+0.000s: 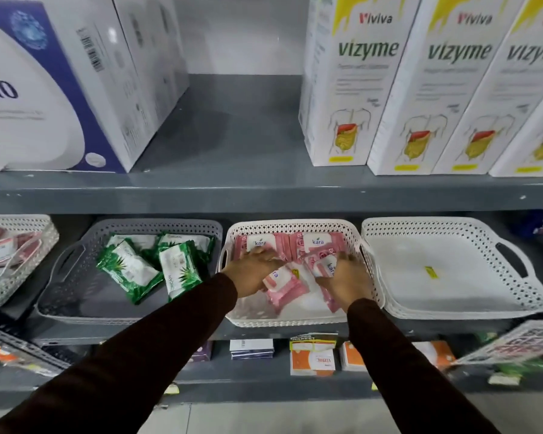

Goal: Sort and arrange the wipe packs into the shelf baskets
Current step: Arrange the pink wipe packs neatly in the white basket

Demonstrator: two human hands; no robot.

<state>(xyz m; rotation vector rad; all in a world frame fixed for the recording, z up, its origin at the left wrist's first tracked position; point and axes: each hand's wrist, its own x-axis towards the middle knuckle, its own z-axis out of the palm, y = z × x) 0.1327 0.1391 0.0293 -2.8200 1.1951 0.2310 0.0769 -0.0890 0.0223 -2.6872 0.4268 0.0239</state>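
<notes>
Both my hands are inside the white middle basket (295,225), among several pink Kara wipe packs (318,242). My left hand (253,270) lies fingers-down on a pink pack (284,285) near the basket's centre. My right hand (345,278) grips another pink pack (325,266) by the right wall. Two more pink packs stand along the back. The grey basket (85,296) to the left holds several green aloe wipe packs (129,270). A white basket (452,274) on the right holds only a small yellow sticker.
A clear basket (19,270) with reddish packs sits at the far left. The shelf above carries tall Vizyme boxes (351,89) at right and a large white-and-blue box (60,89) at left. Small boxes (312,358) line the shelf below.
</notes>
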